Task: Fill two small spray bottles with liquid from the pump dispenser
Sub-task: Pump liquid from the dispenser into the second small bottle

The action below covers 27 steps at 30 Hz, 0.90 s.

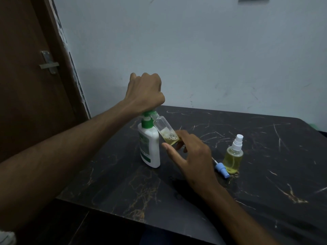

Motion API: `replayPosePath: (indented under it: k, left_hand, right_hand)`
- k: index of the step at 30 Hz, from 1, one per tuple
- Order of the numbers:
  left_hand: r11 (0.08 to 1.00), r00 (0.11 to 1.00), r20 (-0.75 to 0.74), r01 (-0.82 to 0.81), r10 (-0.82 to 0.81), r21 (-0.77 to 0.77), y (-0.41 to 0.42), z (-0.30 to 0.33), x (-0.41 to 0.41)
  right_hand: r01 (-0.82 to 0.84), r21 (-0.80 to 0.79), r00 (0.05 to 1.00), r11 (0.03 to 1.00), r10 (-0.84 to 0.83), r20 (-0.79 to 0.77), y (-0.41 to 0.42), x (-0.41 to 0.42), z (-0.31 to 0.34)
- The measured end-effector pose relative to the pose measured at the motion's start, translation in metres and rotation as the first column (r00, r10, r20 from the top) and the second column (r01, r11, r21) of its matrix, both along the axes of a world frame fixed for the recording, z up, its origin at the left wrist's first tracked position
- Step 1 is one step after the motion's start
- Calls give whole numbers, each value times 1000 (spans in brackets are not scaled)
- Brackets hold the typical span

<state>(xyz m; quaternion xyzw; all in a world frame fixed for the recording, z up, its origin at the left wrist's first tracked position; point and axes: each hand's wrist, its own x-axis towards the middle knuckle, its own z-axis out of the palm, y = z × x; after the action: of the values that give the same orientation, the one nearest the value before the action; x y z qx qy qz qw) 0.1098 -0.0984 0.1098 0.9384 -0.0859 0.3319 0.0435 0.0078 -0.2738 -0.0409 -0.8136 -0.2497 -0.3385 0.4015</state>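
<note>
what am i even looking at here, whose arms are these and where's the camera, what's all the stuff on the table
There is no machine here. The single picture comes from a wide-angle camera worn on a person's head, looking forward and down, so the two arms reaching in are that person's own.

The left hand is curled over the green pump head of a white pump dispenser, which stands on a dark marbled table. The right hand pinches a small clear bottle near its base, tilted so its open mouth sits at the pump's spout. It holds a little foamy yellow liquid at the bottom.

To the right stands a second spray bottle, capped in white and nearly full of yellow liquid. Beside it lies a loose blue spray top, probably the open bottle's.

Behind are a pale wall and a brown door.
</note>
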Motion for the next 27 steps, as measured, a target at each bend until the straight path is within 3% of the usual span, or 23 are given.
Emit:
replayPosePath:
  k: [27]
  left_hand:
    - [1000, 1000, 21, -5, 5, 7, -2, 2, 0]
  right_hand:
    - [-8, 6, 1000, 1000, 8, -8, -1, 1, -1]
